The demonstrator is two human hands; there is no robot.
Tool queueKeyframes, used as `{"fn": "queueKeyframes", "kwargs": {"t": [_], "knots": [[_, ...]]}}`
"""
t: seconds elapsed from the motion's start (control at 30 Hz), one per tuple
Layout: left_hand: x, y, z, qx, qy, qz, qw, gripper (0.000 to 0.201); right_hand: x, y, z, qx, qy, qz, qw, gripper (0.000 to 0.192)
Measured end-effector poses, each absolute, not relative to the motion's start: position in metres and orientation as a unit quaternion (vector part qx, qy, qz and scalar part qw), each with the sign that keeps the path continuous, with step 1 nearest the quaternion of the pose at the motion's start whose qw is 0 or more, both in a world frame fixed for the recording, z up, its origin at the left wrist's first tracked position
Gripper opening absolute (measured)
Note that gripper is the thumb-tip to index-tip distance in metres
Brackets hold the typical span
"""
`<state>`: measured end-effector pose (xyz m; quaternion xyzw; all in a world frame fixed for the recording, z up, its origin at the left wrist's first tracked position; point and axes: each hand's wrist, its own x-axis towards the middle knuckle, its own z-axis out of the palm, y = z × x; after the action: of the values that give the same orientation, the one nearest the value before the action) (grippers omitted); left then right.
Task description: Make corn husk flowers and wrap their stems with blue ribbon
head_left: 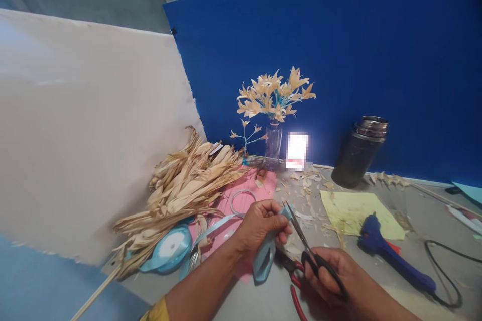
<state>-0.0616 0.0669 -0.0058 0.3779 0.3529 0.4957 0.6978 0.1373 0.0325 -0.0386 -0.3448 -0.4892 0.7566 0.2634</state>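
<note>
Pinched in my left hand is a looped light-blue ribbon, its short end poking out past the fingertips. My right hand grips black-handled scissors, the blades slightly apart and pointing up beside that ribbon end. Whether the blades touch the ribbon I cannot tell. Below the hands lie red-handled pliers, partly hidden. A strip of ribbon runs from behind my left wrist toward the blue ribbon spool on the left.
Dried corn husks are heaped at left by pink paper. Behind stand a glass vase of husk flowers and a dark flask. At right, a blue glue gun with its cord overlaps yellow paper.
</note>
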Motion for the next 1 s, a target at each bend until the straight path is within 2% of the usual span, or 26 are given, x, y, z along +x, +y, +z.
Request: {"fn": "queueKeyframes", "kwargs": {"t": [0.3,0.47,0.53,0.6,0.67,0.7,0.77,0.83,0.93,1.0], "knots": [[-0.054,0.064,-0.007,0.417,0.394,0.436,0.693,0.038,0.135,0.027,-0.054,-0.303,-0.494,0.754,0.311,0.075],[-0.059,0.064,-0.005,0.417,0.378,0.428,0.707,0.041,0.116,0.018,-0.048,-0.311,-0.47,0.753,0.34,0.067],[-0.057,0.059,-0.009,0.423,0.383,0.401,0.717,0.04,0.121,0.023,-0.035,-0.309,-0.436,0.755,0.381,0.059],[-0.052,0.054,-0.015,0.439,0.386,0.323,0.744,0.04,0.139,0.036,-0.016,-0.296,-0.392,0.749,0.445,0.055],[-0.047,0.05,-0.019,0.445,0.384,0.269,0.763,0.041,0.162,0.051,0.002,-0.28,-0.373,0.719,0.515,0.056],[-0.045,0.049,-0.018,0.439,0.385,0.286,0.76,0.041,0.171,0.057,0.008,-0.289,-0.393,0.681,0.546,0.06],[-0.045,0.051,-0.013,0.417,0.385,0.375,0.733,0.041,0.182,0.062,0.011,-0.366,-0.494,0.606,0.505,0.06],[-0.049,0.055,-0.006,0.407,0.375,0.46,0.694,0.042,0.179,0.058,0.003,-0.414,-0.57,0.572,0.42,0.042],[-0.059,0.058,0.003,0.413,0.349,0.53,0.653,0.044,0.165,0.051,-0.012,-0.503,-0.731,0.382,0.256,0.026],[-0.067,0.059,0.005,0.427,0.337,0.56,0.625,0.048,0.161,0.052,-0.02,-0.541,-0.767,0.282,0.196,0.014]]}}
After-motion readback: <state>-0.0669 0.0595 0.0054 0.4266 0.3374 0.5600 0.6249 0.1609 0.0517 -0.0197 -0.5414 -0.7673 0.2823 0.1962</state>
